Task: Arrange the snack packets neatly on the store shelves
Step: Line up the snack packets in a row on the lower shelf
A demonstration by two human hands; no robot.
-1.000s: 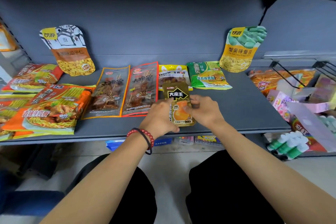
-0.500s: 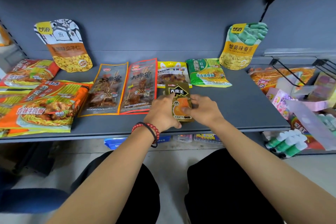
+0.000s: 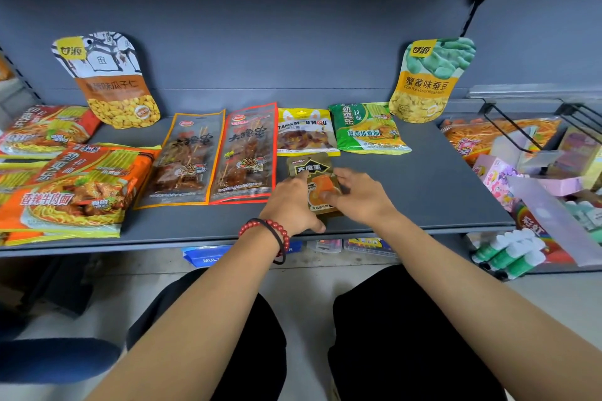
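Small packet: I see the dark gold packet at the front of the shelf, just in front of the yellow packet and right of the red-edged skewer packet. I cannot tell whether it lies flat or is lifted a little.
Left grip: the left grip grasps the dark gold packet by its left edge, fingers curled over it and the thumb low near the shelf's front lip. A red bead bracelet sits on that wrist.
Right grip: the right grip grasps the same packet from the right, its fingertips lying on the orange print.
Flat row: from my view the orange-edged skewer packet touches the red-edged one side by side; the yellow packet comes next, then the green noodle packet just beside it.
Back wall: a seed pouch leans upright at the left and a bean pouch at the right, well apart.
Left end: orange noodle packets lie overlapping in a pile.
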